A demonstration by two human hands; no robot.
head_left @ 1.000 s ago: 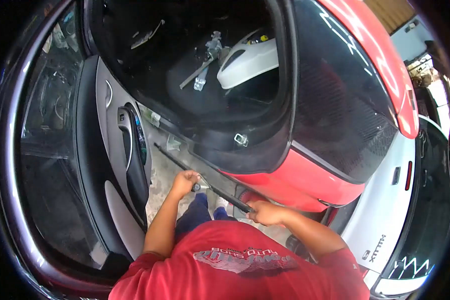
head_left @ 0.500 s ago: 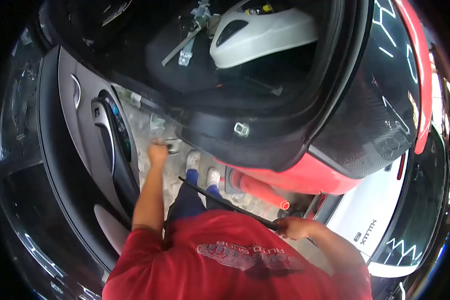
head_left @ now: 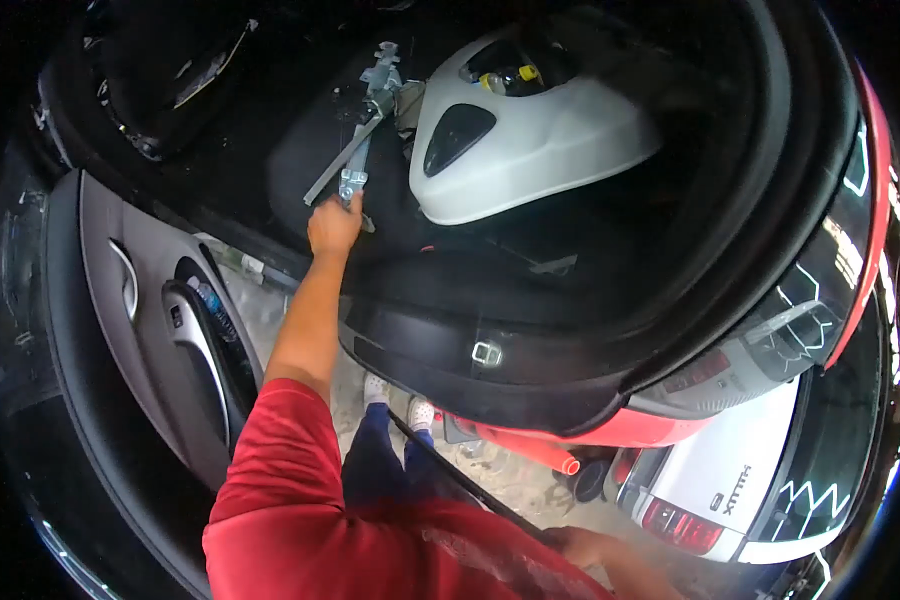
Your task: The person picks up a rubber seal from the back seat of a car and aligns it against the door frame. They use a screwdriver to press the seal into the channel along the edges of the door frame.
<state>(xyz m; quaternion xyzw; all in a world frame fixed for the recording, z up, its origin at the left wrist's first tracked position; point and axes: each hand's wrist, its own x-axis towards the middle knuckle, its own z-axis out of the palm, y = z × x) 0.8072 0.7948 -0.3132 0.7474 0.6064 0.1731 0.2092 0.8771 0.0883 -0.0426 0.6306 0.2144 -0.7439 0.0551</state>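
Observation:
My left hand (head_left: 335, 226) reaches into the dark car interior, fingers closed, at the lower end of a silver metal mechanism (head_left: 353, 155) with a long flat arm. A small metal part (head_left: 368, 224) pokes out beside my fingers; its shape is mostly hidden. Low in the view, my right hand (head_left: 575, 548) is blurred and wrapped round the end of a long thin black strip (head_left: 460, 478). The strip slants up across my legs towards my shoes. Right of the mechanism lies a large white moulded cover (head_left: 540, 150) with dark openings.
An open car door (head_left: 155, 270) stands on the left, with a bottle in its pocket. The red car's sill (head_left: 470, 385) runs across the middle. An orange-red tube-shaped object (head_left: 530, 447) lies on the floor. A white vehicle (head_left: 715, 465) is at the right.
My left hand has moved from above the floor, by the door gap, up into the car beside the metal mechanism. My right hand still holds the black strip, now lower in view.

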